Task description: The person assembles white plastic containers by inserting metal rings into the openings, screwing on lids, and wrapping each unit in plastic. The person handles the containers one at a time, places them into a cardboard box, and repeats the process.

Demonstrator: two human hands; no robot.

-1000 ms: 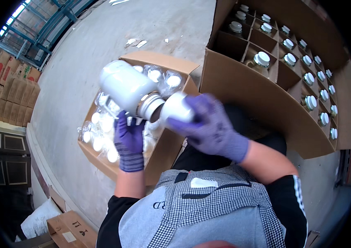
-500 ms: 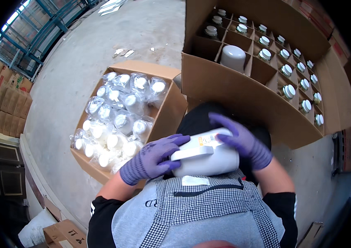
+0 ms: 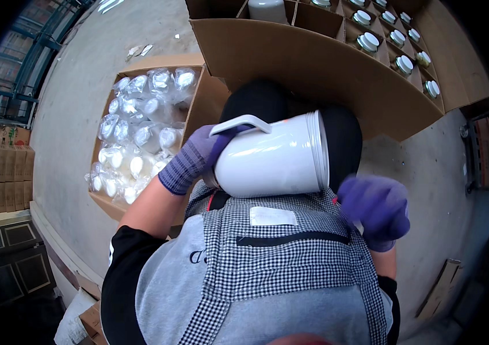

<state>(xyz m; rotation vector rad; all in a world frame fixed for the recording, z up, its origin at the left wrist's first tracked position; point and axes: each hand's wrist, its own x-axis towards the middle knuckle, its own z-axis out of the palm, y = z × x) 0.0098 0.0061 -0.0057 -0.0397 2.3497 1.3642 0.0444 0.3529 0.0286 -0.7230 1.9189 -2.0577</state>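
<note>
Left hand (image 3: pixel 195 158) grips white jug (image 3: pixel 270 158) sideways.

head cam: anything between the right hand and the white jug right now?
Nothing solid. In the head view the right hand is off the white jug; only the checked apron shows behind the gap. The left hand holds the jug by its base end.

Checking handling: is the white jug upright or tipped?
Tipped: the white jug lies sideways, handle up, held by the left hand.
</note>
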